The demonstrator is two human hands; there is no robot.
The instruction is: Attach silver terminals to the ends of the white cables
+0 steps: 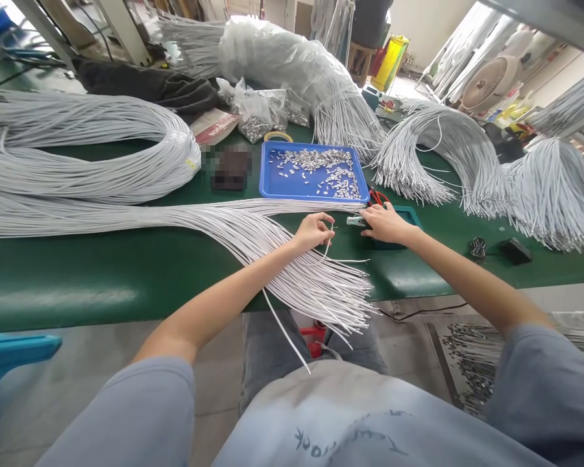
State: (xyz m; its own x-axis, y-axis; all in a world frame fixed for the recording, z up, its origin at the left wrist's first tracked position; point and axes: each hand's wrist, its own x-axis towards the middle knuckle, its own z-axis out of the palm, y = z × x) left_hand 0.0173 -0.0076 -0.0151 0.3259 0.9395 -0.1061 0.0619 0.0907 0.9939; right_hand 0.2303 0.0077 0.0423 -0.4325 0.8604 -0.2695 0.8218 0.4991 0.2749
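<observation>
My left hand (315, 232) pinches one white cable (329, 243), its end standing up between thumb and fingers. Below that hand, a thick bundle of white cables (316, 292) fans out to the table's front edge, with one loose strand hanging over. My right hand (387, 225) reaches over a small dark green tray (409, 217) with its fingers apart. A pale clip-like tool (355, 221) sticks out beside its fingertips; whether they touch it I cannot tell. Red tool handles (378, 196) show just behind this hand. A blue tray (282, 188) holds many small metal pieces (321, 159).
A coiled cable bundle (141, 175) lies left on the green table (102, 272). Plastic-wrapped cables (282, 55) and bags of metal parts (257, 120) lie behind. More cable bundles (467, 149) curve at the right, near a black adapter (514, 250). A yellow tape roll (278, 137) sits behind the tray.
</observation>
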